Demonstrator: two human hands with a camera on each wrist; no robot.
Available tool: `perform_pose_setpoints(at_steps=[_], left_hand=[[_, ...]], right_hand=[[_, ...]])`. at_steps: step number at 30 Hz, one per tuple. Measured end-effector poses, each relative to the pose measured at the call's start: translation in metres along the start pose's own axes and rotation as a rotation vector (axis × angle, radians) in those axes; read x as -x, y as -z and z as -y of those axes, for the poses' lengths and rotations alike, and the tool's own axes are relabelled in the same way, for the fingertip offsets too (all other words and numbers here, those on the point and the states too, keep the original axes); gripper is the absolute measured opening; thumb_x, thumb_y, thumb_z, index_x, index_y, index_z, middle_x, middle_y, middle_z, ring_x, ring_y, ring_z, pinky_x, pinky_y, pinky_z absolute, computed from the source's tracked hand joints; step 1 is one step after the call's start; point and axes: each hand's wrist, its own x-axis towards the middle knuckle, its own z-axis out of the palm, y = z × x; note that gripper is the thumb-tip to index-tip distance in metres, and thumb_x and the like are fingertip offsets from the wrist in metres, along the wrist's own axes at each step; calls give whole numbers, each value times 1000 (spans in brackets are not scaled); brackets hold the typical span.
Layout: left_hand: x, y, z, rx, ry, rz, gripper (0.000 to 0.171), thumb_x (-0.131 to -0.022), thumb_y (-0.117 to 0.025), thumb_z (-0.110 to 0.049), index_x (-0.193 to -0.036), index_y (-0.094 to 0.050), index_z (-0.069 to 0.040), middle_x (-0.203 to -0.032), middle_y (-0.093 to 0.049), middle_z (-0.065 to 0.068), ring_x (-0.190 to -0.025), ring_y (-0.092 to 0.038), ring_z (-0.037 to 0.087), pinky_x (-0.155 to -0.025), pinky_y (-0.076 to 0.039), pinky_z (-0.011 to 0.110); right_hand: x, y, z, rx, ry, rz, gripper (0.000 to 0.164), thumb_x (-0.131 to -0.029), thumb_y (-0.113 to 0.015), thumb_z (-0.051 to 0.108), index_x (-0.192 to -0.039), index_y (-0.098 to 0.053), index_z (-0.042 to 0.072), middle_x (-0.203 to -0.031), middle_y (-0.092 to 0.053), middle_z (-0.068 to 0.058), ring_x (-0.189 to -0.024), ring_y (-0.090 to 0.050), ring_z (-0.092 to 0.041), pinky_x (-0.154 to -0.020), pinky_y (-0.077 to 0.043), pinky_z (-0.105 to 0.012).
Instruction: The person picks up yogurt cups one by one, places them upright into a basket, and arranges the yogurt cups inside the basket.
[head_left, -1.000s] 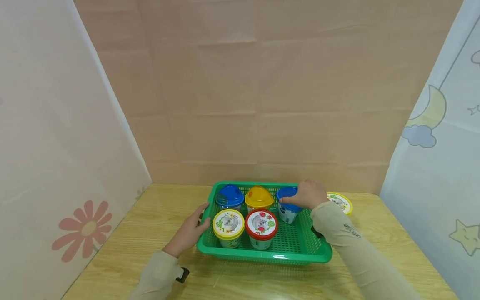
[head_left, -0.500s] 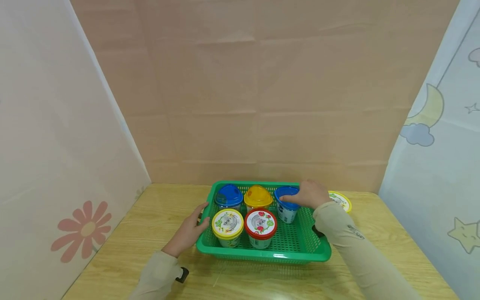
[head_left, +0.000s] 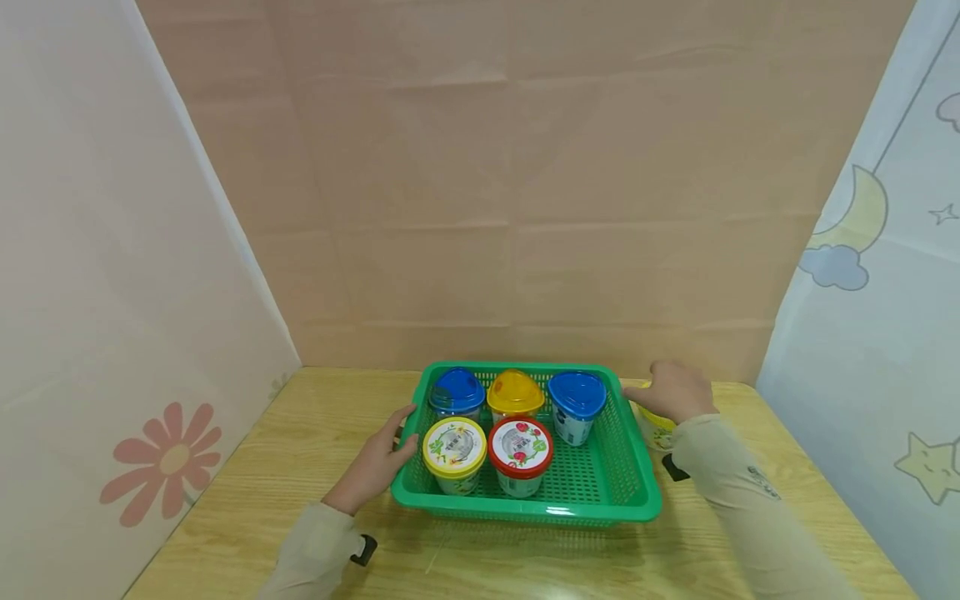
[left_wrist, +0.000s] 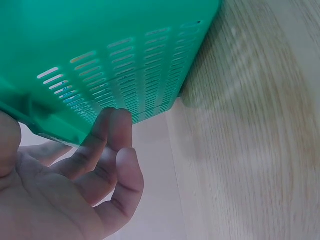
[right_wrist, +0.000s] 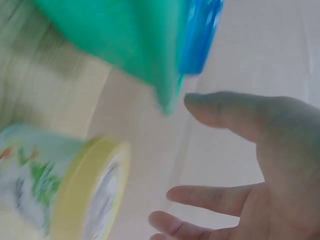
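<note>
My left hand (head_left: 378, 462) holds the left rim of the green plastic basket (head_left: 637, 500); in the left wrist view its curled fingers (left_wrist: 120, 130) lie under the rim against the slotted side. My right hand (head_left: 681, 392) hovers with thumb and fingers spread, to the right of the basket, over a tub with a yellow lid (right_wrist: 85, 195) that stands on the table. Inside the basket, a back row has a blue-lidded tub (head_left: 457, 390), an orange-yellow-lidded tub (head_left: 516, 392) and another blue-lidded tub (head_left: 577, 396). In front sit a yellow-rimmed tub (head_left: 454, 446) and a red-rimmed tub (head_left: 521, 447).
The basket stands on a wooden table (head_left: 285, 467). A brown backdrop (head_left: 510, 208) rises behind, with pale patterned panels at the left (head_left: 112, 292) and right (head_left: 862, 350). Both forearms wear beige sleeves and have black straps at the wrists.
My right hand has let go of the right blue-lidded tub, leaving it in the basket's back row, and moved right over the yellow-lidded tub outside. The left hand stays at the rim.
</note>
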Motion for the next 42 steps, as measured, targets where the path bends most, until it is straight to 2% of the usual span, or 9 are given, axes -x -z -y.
perform_pose_setpoints(at_steps=[8,17,22,28,42], left_hand=[[0,1,-4,4,7,11,55,-104,-54,-23,-155,-34,-14,-111,-59,11,-86,-58,17,-67,-51,31],[2,2,-6,18,8,19,55,-104,-54,-24,-155,-34,-14,-109,-59,11,-84,-57,18,-67,-51,32],[2,2,-5,31,9,23,55,-104,-53,-24,-155,-33,-14,-109,-59,11,-85,-59,18,-67,-51,32],[1,2,-5,16,16,16,55,-104,-53,-23,-155,-34,-14,-108,-59,10,-83,-58,17,-66,-51,31],[2,2,-5,13,8,21,55,-104,-53,-24,-155,-34,-13,-108,-59,11,-82,-57,17,-66,-50,32]], right_hand=[[10,-7,-33,-4,-61,0,93,-81,-68,64,-130,-53,-13,-115,-58,-38,-98,-56,-53,-67,-50,-58],[17,-15,-51,-19,-134,28,102,-78,-66,73,-122,-50,-17,-103,-52,-38,-92,-47,-57,-71,-43,-62],[20,-18,-55,-35,-181,63,110,-77,-63,78,-123,-45,-21,-104,-48,-41,-94,-45,-58,-73,-42,-63],[19,-21,-57,-44,-200,90,114,-75,-61,81,-124,-44,-21,-102,-47,-39,-91,-45,-54,-72,-41,-61],[17,-34,-64,-47,-201,59,118,-71,-61,85,-120,-44,-21,-99,-49,-37,-87,-52,-50,-65,-45,-57]])
